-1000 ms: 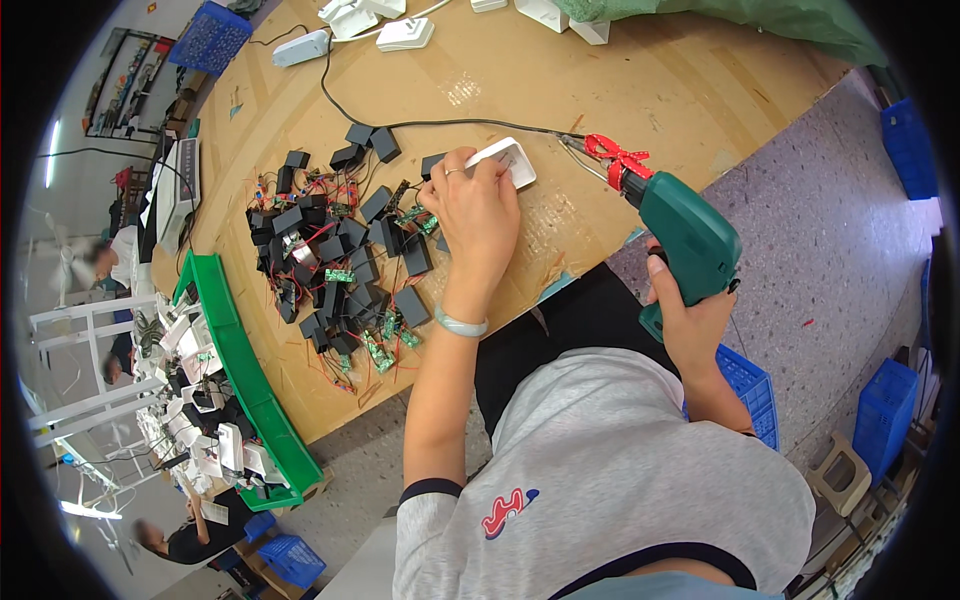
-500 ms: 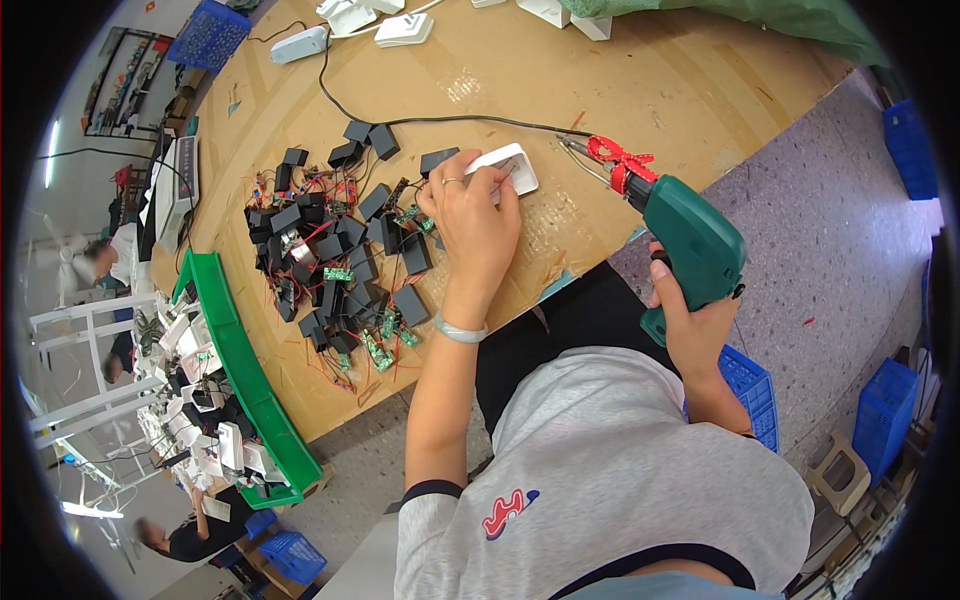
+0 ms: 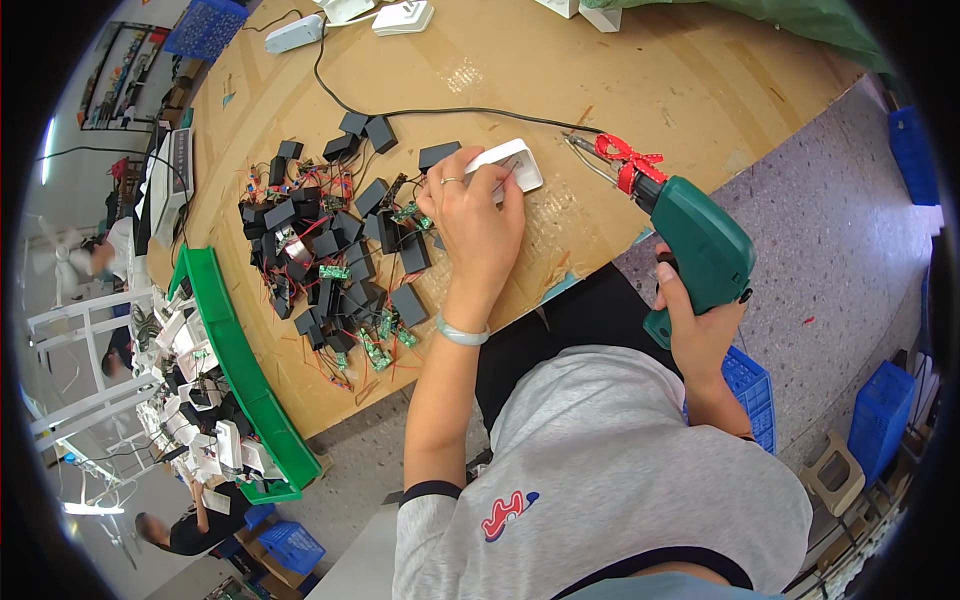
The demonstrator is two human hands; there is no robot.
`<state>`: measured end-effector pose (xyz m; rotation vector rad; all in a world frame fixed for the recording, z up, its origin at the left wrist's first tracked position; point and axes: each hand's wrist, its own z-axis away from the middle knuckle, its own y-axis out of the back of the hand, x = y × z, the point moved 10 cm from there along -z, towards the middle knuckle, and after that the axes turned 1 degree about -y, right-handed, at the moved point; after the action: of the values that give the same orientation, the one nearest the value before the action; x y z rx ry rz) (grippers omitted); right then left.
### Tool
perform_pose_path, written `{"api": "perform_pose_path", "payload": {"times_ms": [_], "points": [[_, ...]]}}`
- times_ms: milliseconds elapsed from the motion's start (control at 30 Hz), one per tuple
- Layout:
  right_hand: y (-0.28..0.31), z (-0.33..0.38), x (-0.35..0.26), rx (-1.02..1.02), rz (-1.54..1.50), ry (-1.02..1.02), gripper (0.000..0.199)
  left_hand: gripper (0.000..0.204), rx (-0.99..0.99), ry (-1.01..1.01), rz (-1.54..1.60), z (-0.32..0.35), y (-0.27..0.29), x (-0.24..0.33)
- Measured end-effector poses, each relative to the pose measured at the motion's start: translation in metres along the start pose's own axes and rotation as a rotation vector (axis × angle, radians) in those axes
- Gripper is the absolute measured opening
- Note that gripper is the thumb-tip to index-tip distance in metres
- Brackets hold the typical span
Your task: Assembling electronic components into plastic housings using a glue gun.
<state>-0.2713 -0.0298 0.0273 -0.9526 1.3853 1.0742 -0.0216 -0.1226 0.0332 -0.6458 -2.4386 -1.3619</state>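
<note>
Wears a grey shirt [image 3: 640, 470], pale bangle [image 3: 460, 333], ring [image 3: 453, 180] and apparently black trousers [image 3: 600, 315].

From my end, the left hand [image 3: 475, 215] covers the near part of the white shell [image 3: 528, 165], and I can't tell what its fingertips grip there; the thin strands [image 3: 511, 166] inside are too fine for me to trace. Most of the right hand's [image 3: 708, 328] fingers vanish behind the handle of the green tool [image 3: 703, 245]. Overlapping black blocks [image 3: 408, 304] hide one another, so I can't count them. The top edge cuts off a green sheet [image 3: 780, 18], and the distant person [image 3: 195, 530] is blurred.
</note>
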Motion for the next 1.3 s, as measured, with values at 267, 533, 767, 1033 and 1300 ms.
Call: {"api": "perform_pose_path", "payload": {"times_ms": [267, 533, 767, 1033, 1300], "points": [[0.005, -0.003, 0.001, 0.035, -0.004, -0.020, 0.021, 0.007, 0.085, -0.064, -0.012, 0.004, 0.018, 0.007], [0.001, -0.004, -0.005, 0.058, -0.025, -0.019, 0.019, 0.015, 0.191, -0.147, -0.098, 0.007, 0.052, 0.023], [0.004, -0.006, -0.006, 0.063, -0.037, 0.000, 0.019, 0.017, 0.242, -0.132, -0.078, 0.004, 0.064, 0.021], [0.002, -0.004, 0.003, 0.008, 0.152, 0.067, 0.021, 0.012, 0.454, 0.013, 0.069, 0.007, 0.139, -0.019], [0.000, -0.011, 0.007, 0.021, 0.115, 0.092, 0.022, 0.014, 0.859, 0.154, -0.051, 0.019, 0.364, -0.138]]}}
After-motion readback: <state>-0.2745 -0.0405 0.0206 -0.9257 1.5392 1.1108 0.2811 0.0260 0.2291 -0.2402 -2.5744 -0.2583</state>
